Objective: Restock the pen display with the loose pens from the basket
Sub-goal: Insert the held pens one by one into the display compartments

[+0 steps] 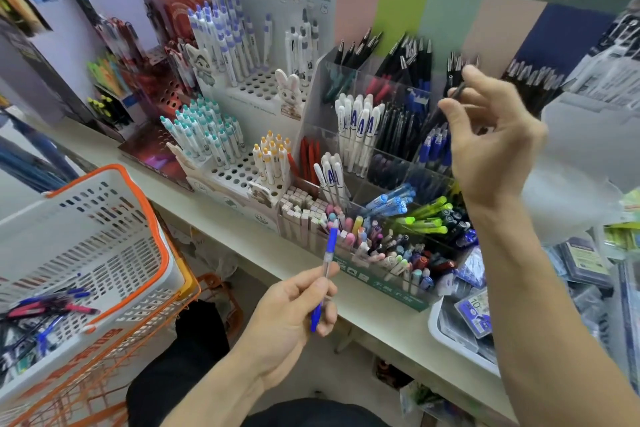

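Basket: we see white perforated walls with an orange rim, near left.
Loose pens: we see blue, pink-red and dark ones lying in the basket.
Blue pen: we see a blue cap and tip with a clear barrel, pinched in the left hand.
Dark pen: we see it as black, blurred, in the right hand.
Pen display: we see clear compartments of black, blue, red, white-and-blue, lime green and pastel pens.
White stands: we see a pattern of round holes, with white pens topped teal, yellow and purple.
Counter: we see pale cream.
Far wall panels: we see pink, green, mint and navy stripes.
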Demonstrator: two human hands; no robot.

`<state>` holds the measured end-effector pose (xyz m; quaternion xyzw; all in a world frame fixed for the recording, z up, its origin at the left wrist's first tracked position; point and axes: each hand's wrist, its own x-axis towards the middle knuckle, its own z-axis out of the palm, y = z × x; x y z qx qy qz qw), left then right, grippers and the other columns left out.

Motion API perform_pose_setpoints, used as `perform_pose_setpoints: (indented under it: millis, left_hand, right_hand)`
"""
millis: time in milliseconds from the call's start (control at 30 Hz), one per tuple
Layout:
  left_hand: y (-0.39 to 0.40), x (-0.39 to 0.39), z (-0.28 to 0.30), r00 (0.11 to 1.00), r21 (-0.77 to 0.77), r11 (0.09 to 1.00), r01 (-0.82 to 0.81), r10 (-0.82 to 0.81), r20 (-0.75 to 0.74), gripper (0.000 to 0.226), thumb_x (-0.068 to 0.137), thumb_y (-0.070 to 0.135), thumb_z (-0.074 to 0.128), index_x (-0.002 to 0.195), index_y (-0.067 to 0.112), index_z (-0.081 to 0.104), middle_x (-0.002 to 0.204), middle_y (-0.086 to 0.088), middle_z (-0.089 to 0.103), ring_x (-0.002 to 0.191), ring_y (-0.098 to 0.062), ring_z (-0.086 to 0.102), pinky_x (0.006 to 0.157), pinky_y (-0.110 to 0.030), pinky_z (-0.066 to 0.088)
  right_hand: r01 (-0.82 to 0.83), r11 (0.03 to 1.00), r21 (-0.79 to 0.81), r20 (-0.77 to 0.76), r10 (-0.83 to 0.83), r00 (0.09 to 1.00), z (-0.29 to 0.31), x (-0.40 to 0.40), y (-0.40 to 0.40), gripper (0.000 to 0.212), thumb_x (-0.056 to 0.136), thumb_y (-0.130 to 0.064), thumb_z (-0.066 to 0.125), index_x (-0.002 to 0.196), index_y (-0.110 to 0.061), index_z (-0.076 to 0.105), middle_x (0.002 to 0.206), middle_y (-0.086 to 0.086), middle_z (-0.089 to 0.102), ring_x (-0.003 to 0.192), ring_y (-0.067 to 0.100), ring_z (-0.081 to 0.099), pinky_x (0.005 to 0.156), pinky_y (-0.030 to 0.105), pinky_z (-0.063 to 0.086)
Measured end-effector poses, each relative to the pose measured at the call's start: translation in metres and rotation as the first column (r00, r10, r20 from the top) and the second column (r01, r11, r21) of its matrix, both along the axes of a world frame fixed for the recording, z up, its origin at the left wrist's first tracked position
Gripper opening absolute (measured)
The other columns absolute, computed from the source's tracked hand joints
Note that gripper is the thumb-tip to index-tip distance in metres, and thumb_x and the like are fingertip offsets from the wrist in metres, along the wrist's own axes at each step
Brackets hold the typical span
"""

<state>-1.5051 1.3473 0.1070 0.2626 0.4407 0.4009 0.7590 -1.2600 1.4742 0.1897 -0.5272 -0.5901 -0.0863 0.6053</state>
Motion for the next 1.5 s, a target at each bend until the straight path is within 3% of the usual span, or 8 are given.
perform_pose_setpoints:
  millis: [200,467,600,733,967,1133,1267,1500]
  left_hand:
    - [0.002,-0.004,0.000,0.999,0.060,0.998,-0.025,0.026,-0.022,0.037,0.083,0.015,0.065,0.118,0.005,0.071,0.091,-0.012,0.065,0.061,-0.020,0.058,0.050,-0.026,0.046]
    - [0.011,-0.007,-0.004,0.999,0.060,0.998,-0.029,0.028,0.018,0.032,0.090,0.017,0.056,0.115,0.008,0.074,0.091,-0.012,0.064,0.063,-0.021,0.056,0.048,-0.027,0.044]
    - [0.015,-0.003,-0.004,0.999,0.062,0.998,-0.031,0.028,0.034,0.035,0.089,0.021,0.055,0.117,0.009,0.073,0.086,-0.011,0.061,0.061,-0.018,0.053,0.045,-0.024,0.039]
    - [0.022,0.001,-0.010,0.957,0.239,0.971,-0.001,0.069,-0.280,0.030,0.097,0.020,0.053,0.120,0.017,0.071,0.070,-0.008,0.056,0.057,-0.014,0.044,0.051,-0.024,0.036]
    - [0.038,0.007,-0.006,0.931,0.405,0.914,0.022,0.129,-0.342,0.019,0.089,0.017,0.067,0.103,0.025,0.078,0.078,-0.004,0.070,0.061,-0.014,0.059,0.053,-0.025,0.045]
    - [0.053,0.015,0.001,0.755,0.661,0.729,0.178,0.330,-0.567,0.016,0.092,0.015,0.070,0.106,0.021,0.073,0.099,0.007,0.071,0.090,-0.014,0.067,0.077,-0.021,0.051]
    - [0.067,0.020,0.013,0.638,0.795,0.539,0.279,0.515,-0.573,0.011,0.091,0.007,0.070,0.099,0.014,0.069,0.096,0.007,0.065,0.091,-0.010,0.062,0.078,-0.014,0.046]
    - [0.075,0.012,0.005,0.585,0.783,0.478,0.397,0.526,-0.617,0.008,0.091,0.009,0.069,0.097,0.015,0.068,0.096,0.007,0.063,0.093,-0.011,0.061,0.080,-0.027,0.050]
  right_hand:
    - [0.089,0.982,-0.165,0.352,-0.025,0.936,-0.019,0.005,0.025,0.025,0.089,-0.019,0.077,0.111,-0.007,0.077,0.098,0.009,0.074,0.091,0.027,0.064,0.080,0.037,0.054]
    - [0.193,0.935,-0.298,0.419,-0.053,0.906,-0.030,-0.005,0.019,0.034,0.099,-0.019,0.064,0.130,-0.008,0.068,0.121,0.018,0.056,0.112,0.035,0.050,0.095,0.042,0.049]
    - [-0.010,0.978,-0.207,0.253,0.063,0.966,-0.032,-0.030,-0.015,0.021,0.098,-0.008,0.064,0.117,-0.003,0.069,0.107,0.013,0.060,0.096,0.020,0.055,0.086,0.016,0.042]
    - [-0.384,0.819,-0.425,-0.166,0.346,0.923,-0.052,-0.064,-0.052,0.016,0.098,-0.013,0.066,0.114,-0.012,0.067,0.094,0.000,0.067,0.082,0.013,0.065,0.072,0.034,0.055]
    - [-0.525,0.780,-0.340,-0.718,0.145,0.681,-0.079,-0.088,-0.085,0.023,0.095,-0.008,0.070,0.115,-0.016,0.062,0.086,0.006,0.070,0.076,0.021,0.073,0.065,0.027,0.058]
    - [-0.402,0.853,-0.334,-0.614,0.127,0.779,-0.064,-0.060,-0.078,0.024,0.091,-0.008,0.076,0.107,-0.020,0.062,0.084,0.007,0.074,0.073,0.026,0.075,0.071,0.048,0.062]
    - [-0.155,0.982,-0.106,-0.383,0.103,0.918,-0.030,-0.020,-0.065,0.025,0.094,-0.006,0.074,0.113,-0.006,0.059,0.085,0.002,0.073,0.078,0.020,0.075,0.072,0.038,0.062]
    - [0.243,0.967,-0.071,0.056,-0.240,0.969,-0.020,0.030,-0.032,0.026,0.097,-0.024,0.072,0.117,-0.007,0.068,0.094,-0.003,0.074,0.073,0.017,0.070,0.069,0.033,0.058]
